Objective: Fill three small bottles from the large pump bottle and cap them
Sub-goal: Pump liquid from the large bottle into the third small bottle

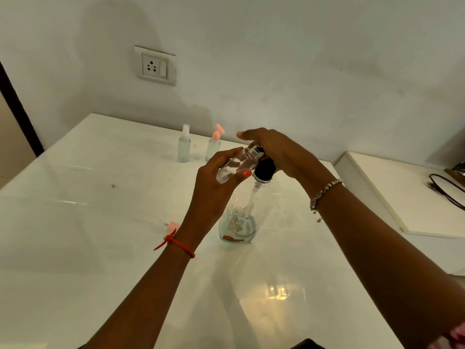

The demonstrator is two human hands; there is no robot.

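Observation:
My left hand grips a small clear bottle, tilted, its open neck up against the black pump head of the large clear pump bottle. That large bottle stands on the white table with a little liquid at its bottom. My right hand rests over the pump head, its fingers hiding the nozzle. Two small bottles stand at the back: one with a clear spray cap, one with a pink cap. A loose pink cap lies beside my left wrist.
A wall with a power socket rises behind the table. To the right sits a lower white surface with a black cable. A dark door frame is at the left edge.

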